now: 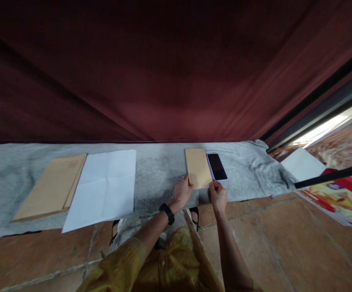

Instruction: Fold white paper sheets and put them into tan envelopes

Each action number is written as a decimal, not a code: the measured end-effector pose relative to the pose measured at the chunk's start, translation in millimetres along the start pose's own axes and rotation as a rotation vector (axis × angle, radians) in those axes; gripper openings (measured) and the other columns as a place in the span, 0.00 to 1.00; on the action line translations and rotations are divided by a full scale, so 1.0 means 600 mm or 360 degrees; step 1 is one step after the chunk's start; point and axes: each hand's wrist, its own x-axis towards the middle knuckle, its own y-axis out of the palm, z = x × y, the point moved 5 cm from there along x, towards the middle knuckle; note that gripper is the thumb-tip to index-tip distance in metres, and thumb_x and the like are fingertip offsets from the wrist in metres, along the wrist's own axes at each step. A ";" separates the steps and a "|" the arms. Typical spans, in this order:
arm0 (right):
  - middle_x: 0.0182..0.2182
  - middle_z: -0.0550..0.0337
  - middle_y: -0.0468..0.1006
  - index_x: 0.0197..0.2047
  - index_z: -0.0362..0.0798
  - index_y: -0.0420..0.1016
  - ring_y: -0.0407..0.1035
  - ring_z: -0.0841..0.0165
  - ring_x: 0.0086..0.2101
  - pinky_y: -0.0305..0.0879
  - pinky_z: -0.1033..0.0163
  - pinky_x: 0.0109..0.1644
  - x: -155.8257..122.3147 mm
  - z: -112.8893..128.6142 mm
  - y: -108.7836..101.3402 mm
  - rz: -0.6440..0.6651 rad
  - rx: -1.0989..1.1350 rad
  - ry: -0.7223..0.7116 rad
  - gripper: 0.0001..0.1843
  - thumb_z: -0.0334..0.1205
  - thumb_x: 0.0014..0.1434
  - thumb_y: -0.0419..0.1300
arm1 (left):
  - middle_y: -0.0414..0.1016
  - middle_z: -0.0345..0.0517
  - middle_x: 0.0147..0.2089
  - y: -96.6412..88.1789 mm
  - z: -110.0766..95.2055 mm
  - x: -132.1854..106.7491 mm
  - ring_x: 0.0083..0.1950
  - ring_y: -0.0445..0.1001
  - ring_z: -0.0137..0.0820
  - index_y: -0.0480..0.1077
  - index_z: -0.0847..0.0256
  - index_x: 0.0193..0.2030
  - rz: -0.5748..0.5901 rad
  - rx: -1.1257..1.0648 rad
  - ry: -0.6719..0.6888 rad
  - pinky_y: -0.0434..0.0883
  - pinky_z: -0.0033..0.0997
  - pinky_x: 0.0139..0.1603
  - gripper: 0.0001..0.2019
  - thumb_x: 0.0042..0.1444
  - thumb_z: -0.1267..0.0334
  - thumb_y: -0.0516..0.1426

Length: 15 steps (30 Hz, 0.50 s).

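A small brown envelope [197, 167] lies on the grey cloth [157, 170] spread on the floor. My left hand [182, 191] pinches its near left corner, fingers closed; a black band sits on that wrist. My right hand [218, 193] pinches the near right corner, fingers closed too. A black phone [216, 166] lies screen up right beside the envelope, on its right, touching its edge.
A stack of large brown envelopes [52, 186] and creased white paper sheets [104, 186] lie at the left of the cloth. A dark red curtain [164, 73] hangs behind. At the right are a white sheet [302, 164] and a colourful printed mat [343, 194] on tiled floor.
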 end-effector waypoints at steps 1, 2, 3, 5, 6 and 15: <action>0.44 0.42 0.84 0.55 0.39 0.79 0.79 0.54 0.44 0.68 0.57 0.49 0.000 0.000 0.000 -0.0001 -0.0009 0.0003 0.30 0.52 0.65 0.50 | 0.83 0.53 0.48 -0.001 -0.002 -0.002 0.45 0.81 0.36 0.70 0.60 0.61 -0.0009 0.0028 0.0005 0.71 0.31 0.44 0.19 0.63 0.68 0.55; 0.43 0.42 0.84 0.55 0.39 0.80 0.79 0.54 0.44 0.68 0.57 0.49 -0.001 0.000 0.000 -0.0003 -0.0020 0.0005 0.30 0.52 0.65 0.50 | 0.83 0.54 0.48 -0.001 -0.004 -0.005 0.46 0.81 0.37 0.70 0.60 0.61 -0.0018 0.0054 0.0007 0.71 0.32 0.44 0.19 0.64 0.68 0.54; 0.43 0.42 0.84 0.55 0.39 0.80 0.79 0.54 0.43 0.68 0.57 0.48 -0.001 0.000 0.000 -0.0002 -0.0030 0.0002 0.30 0.52 0.65 0.49 | 0.82 0.56 0.49 -0.001 -0.005 -0.007 0.46 0.81 0.38 0.69 0.60 0.62 -0.0027 0.0078 0.0009 0.71 0.33 0.44 0.19 0.64 0.67 0.53; 0.43 0.41 0.84 0.55 0.39 0.80 0.78 0.53 0.44 0.68 0.57 0.48 -0.001 0.001 0.001 0.0003 -0.0047 -0.0011 0.30 0.52 0.65 0.49 | 0.82 0.57 0.49 0.001 -0.007 -0.011 0.47 0.82 0.39 0.68 0.61 0.63 -0.0036 0.0114 0.0009 0.72 0.33 0.44 0.20 0.65 0.68 0.52; 0.43 0.41 0.84 0.55 0.39 0.80 0.78 0.53 0.44 0.68 0.57 0.48 -0.001 0.001 0.001 0.0005 -0.0053 -0.0018 0.30 0.52 0.65 0.49 | 0.82 0.57 0.49 0.003 -0.007 -0.013 0.47 0.82 0.39 0.69 0.61 0.63 -0.0035 0.0128 0.0010 0.72 0.33 0.44 0.20 0.65 0.68 0.51; 0.45 0.42 0.84 0.59 0.40 0.78 0.78 0.55 0.45 0.68 0.57 0.49 -0.001 0.001 0.004 0.0008 -0.0081 -0.0041 0.29 0.50 0.66 0.50 | 0.83 0.56 0.48 0.010 -0.010 -0.021 0.47 0.82 0.37 0.64 0.61 0.67 -0.0012 0.0179 0.0029 0.72 0.30 0.43 0.24 0.65 0.70 0.53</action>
